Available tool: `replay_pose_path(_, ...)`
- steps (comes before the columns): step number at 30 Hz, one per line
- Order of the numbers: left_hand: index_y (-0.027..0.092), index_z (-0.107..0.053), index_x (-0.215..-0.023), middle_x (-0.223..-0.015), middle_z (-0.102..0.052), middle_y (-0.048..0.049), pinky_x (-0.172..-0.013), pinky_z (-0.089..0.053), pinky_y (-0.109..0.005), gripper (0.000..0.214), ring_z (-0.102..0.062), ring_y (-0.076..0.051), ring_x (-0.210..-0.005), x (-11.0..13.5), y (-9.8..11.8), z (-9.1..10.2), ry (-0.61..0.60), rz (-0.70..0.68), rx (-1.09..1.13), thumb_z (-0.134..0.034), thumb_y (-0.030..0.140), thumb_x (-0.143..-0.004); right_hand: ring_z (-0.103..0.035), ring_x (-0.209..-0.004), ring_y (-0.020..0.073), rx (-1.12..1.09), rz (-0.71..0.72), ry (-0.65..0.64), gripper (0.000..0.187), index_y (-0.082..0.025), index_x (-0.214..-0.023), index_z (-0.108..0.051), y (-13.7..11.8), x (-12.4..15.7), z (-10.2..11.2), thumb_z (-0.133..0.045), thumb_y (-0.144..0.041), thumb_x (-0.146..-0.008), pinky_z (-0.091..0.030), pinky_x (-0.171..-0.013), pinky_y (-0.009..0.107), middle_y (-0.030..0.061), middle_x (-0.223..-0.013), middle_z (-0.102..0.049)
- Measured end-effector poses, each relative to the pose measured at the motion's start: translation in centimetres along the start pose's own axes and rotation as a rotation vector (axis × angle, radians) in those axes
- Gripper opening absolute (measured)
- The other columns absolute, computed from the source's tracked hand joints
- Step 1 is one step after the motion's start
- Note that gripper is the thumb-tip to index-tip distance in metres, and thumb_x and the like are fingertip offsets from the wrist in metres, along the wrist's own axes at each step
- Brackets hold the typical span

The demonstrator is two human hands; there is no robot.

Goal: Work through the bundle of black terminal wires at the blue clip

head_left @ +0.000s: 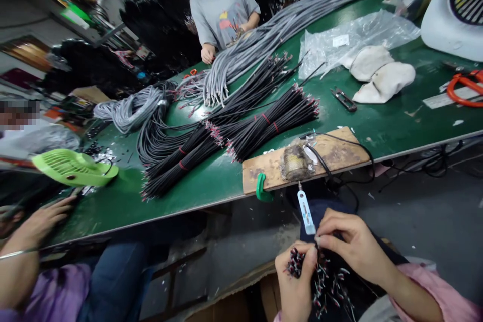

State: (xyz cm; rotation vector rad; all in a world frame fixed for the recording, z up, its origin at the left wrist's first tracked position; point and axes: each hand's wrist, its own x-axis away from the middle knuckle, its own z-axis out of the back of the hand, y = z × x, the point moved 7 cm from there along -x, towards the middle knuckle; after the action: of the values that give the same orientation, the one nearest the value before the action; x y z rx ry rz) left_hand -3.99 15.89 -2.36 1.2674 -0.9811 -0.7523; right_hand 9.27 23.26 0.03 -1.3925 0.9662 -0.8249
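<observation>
My left hand (pixel 296 282) is closed around a bundle of black cables (pixel 324 284) with red and white wire ends, held low over my lap. My right hand (pixel 349 244) pinches the base of a light blue pen-shaped tool (pixel 306 211) that points up toward the table edge, right beside the cable ends. Both hands are below the green table (pixel 396 126), in front of a wooden board (pixel 339 153) that carries a worn metal block (pixel 296 161) and a black cord.
Black cable bundles (pixel 260 123) and grey cables (pixel 264 43) lie across the table. White gloves (pixel 379 78), a plastic bag, orange scissors (pixel 466 88) and a white fan sit right. A green fan (pixel 71 167) sits left by a co-worker's hand (pixel 45 216). Another person stands behind.
</observation>
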Motion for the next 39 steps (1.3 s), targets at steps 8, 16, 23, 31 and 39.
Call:
replay_pose_path(8, 0.018, -0.075, -0.064, -0.059, -0.066, -0.0024, -0.059, -0.044, -0.025, 0.021, -0.058, -0.015, -0.056, -0.6, 1.3, -0.5, -0.186, -0.039, 0.101, -0.077, 0.036, -0.075, -0.051, -0.067, 0.0138, -0.371, -0.092, -0.273, 0.036, -0.015, -0.074, -0.062, 0.6, -0.4, -1.8, -0.067, -0.049, -0.084, -0.041, -0.062, 0.026, 0.0009, -0.073, -0.052)
replay_pose_path(16, 0.023, -0.077, -0.069, -0.063, -0.069, -0.0019, -0.058, -0.047, -0.025, 0.003, -0.062, -0.016, -0.058, -1.0, 3.9, 0.1, -0.181, -0.206, 0.064, -0.080, 0.021, -0.070, -0.049, -0.065, 0.0148, -0.102, -0.101, -0.061, 0.053, -0.015, -0.070, -0.061, -1.9, -4.3, -0.1, -0.055, -0.066, -0.084, -0.042, -0.061, 0.026, 0.0011, -0.067, -0.054)
replay_pose_path(23, 0.023, -0.078, -0.073, -0.065, -0.069, -0.0008, -0.054, -0.047, -0.024, 0.003, -0.060, -0.014, -0.053, -2.2, 4.6, 0.1, -0.200, -0.223, 0.141, -0.077, 0.022, -0.075, -0.035, -0.052, 0.0087, -0.449, -0.252, -0.132, 0.051, -0.016, -0.060, -0.051, -1.2, -5.7, -2.5, -0.071, -0.061, -0.073, -0.030, -0.048, 0.021, -0.0051, -0.056, -0.041)
replay_pose_path(31, 0.021, -0.077, -0.068, -0.061, -0.067, -0.0023, -0.059, -0.044, -0.026, 0.010, -0.059, -0.016, -0.055, -3.0, 4.7, -0.6, -0.242, -0.197, 0.002, -0.074, 0.025, -0.077, -0.034, -0.052, 0.0073, -0.675, -0.322, -0.098, 0.047, -0.015, -0.062, -0.054, -0.2, -5.5, -3.1, -0.081, -0.053, -0.066, -0.029, -0.048, 0.020, -0.0054, -0.057, -0.043)
replay_pose_path(39, 0.020, -0.074, -0.066, -0.057, -0.060, 0.0001, -0.053, -0.039, -0.025, 0.015, -0.052, -0.012, -0.049, -2.7, 4.2, -0.7, -0.181, -0.186, 0.080, -0.073, 0.029, -0.078, -0.041, -0.057, 0.0103, -0.717, -0.351, -0.109, 0.053, -0.012, -0.065, -0.063, 1.8, -4.5, -2.5, -0.064, -0.064, -0.079, -0.035, -0.056, 0.023, -0.0002, -0.061, -0.051)
